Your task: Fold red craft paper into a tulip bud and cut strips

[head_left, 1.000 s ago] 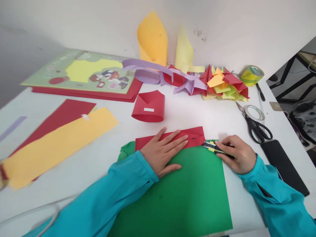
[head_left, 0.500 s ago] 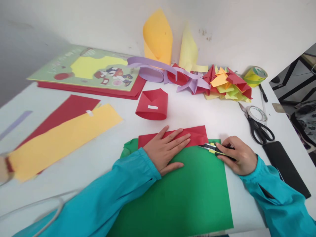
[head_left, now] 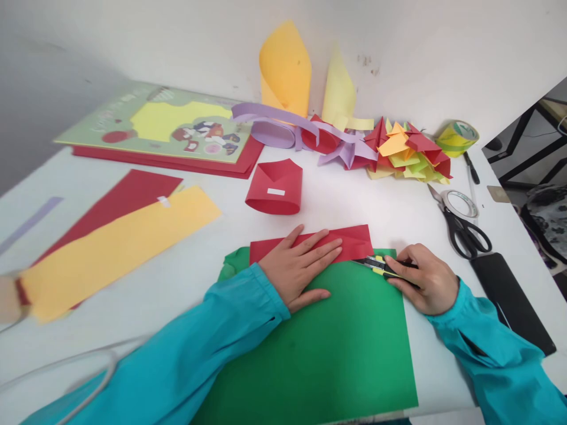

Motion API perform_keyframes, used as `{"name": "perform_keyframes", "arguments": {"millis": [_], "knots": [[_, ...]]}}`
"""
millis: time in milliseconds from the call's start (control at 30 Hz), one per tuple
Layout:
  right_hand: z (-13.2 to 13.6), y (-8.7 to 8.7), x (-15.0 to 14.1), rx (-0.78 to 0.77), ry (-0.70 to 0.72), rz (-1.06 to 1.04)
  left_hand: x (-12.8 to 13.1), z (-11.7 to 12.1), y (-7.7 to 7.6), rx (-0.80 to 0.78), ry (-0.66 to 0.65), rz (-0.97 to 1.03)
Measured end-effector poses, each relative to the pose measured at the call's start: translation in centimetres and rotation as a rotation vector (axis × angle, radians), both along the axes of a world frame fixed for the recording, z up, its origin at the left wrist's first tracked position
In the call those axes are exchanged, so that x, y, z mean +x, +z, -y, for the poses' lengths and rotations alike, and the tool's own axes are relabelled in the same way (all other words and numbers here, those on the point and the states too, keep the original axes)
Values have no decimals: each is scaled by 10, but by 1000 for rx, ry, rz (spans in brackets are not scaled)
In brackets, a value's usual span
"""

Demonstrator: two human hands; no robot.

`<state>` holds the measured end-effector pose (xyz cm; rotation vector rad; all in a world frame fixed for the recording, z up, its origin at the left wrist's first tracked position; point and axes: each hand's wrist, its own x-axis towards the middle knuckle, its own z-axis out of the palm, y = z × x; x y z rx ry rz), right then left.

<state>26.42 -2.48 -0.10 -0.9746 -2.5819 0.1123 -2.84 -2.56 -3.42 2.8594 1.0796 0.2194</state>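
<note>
My left hand [head_left: 299, 270] lies flat with its fingers spread, pressing on a red folded paper strip [head_left: 354, 241]. Beneath both is a large green sheet [head_left: 328, 354]. In my right hand [head_left: 427, 278] is a black and yellow utility knife [head_left: 376, 265], its blade pointing left at the strip's lower right edge. Part of the blade seems to be under or against that edge; I cannot tell which. Behind the strip stands a red paper loop [head_left: 275, 184] with a small white label on it.
Black scissors [head_left: 465, 233], a tape roll [head_left: 460, 203] and a black phone-like slab [head_left: 511, 301] lie at right. Folded paper shapes [head_left: 405, 150] line the wall. At left are a yellow strip [head_left: 128, 248], a green printed pad [head_left: 146, 127] and a white cable [head_left: 108, 372].
The knife's blade has slid slightly left along the strip's lower edge. My left hand stays pressed on the paper. The whole view has shifted a little.
</note>
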Motion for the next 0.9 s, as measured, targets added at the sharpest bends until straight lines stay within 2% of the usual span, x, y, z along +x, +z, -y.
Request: {"name": "perform_keyframes", "arguments": {"millis": [133, 367, 700, 900], "knots": [[1, 1, 1, -53, -3, 13, 0, 0, -1, -1, 1, 5], [3, -2, -5, -9, -21, -11, 0, 0, 0, -10, 2, 4], [4, -3, -2, -64, -16, -29, -1, 1, 0, -2, -8, 0], [-6, 1, 7, -42, -14, -11, 17, -1, 2, -31, 29, 24]]}}
